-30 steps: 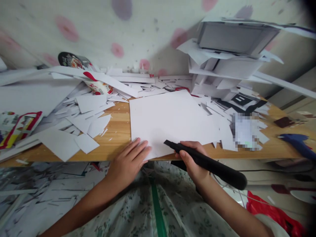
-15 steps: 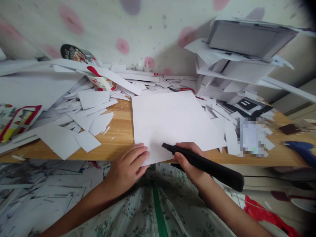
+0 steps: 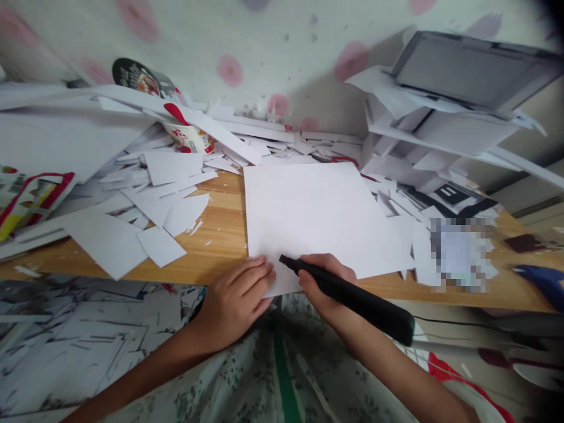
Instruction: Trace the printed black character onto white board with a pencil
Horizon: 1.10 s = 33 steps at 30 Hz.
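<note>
A large white sheet of board (image 3: 312, 211) lies on the wooden table, its near corner reaching the front edge. My left hand (image 3: 240, 299) holds that corner, with fingers together on top and the thumb along the front edge. My right hand (image 3: 328, 288) is closed around a thick black tool (image 3: 361, 305) with a narrow, slanted dark tip. The tip is just above or touching the board, close to my left fingertips; I cannot tell which. A small dark mark shows beside it. The tool's exact kind is unclear.
White offcuts (image 3: 163, 247) cover the table (image 3: 220, 200) on both sides. A paper cup (image 3: 189, 138) with a red spoon and a black-lidded tub (image 3: 141, 79) stand at the back left. A white board structure (image 3: 409, 135) rises back right. A thin cable runs right, behind the tool.
My right hand has brought the black tool's tip slightly left, closer to my left hand. The whole view has shifted a little. My left hand stays on the board's corner.
</note>
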Each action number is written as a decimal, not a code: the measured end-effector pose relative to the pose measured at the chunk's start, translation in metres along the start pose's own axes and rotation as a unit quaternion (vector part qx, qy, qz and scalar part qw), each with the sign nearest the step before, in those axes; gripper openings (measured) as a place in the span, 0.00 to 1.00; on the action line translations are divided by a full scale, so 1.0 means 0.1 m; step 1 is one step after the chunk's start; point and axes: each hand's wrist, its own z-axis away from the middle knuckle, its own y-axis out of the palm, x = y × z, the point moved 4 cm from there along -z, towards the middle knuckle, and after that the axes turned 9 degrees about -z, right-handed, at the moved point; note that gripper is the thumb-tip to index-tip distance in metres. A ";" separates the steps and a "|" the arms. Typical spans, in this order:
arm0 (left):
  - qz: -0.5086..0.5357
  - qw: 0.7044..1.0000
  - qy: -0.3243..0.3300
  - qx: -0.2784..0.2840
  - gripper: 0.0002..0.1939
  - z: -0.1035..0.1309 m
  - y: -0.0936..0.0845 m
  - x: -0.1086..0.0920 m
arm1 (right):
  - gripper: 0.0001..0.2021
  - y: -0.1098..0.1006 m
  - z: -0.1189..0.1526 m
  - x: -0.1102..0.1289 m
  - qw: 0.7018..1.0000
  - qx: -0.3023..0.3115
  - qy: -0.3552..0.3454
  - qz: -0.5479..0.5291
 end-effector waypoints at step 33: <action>-0.018 1.000 -0.007 -0.002 0.09 0.00 -0.07 -0.06 | 0.08 -0.22 0.22 -0.21 0.998 -0.054 -0.016 -0.007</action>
